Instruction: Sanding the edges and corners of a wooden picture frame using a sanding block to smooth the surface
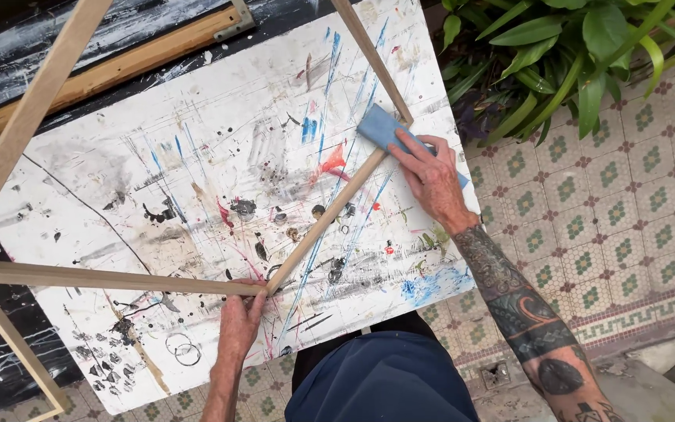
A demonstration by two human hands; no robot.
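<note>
Two bare hands are working a pale, thin-slatted wooden frame (pixel 326 219) lying across a paint-spattered white board (pixel 220 117) used as a tabletop.

The left hand (pixel 237 324) is pinching the frame's near corner joint, fingers pressed together around the slats; the right hand (pixel 430 178) is lying flat with fingers slightly spread, pressing a light-blue rectangular sanding block (pixel 384 125) onto the far corner. The frame is looking light and stiff but likely springy along its long bare-wood slats, probably weakest at the joints, so corners seem the best hold. Green leafy plants (pixel 572 47) are crowding the patterned tile floor (pixel 634 203) beside the board.
</note>
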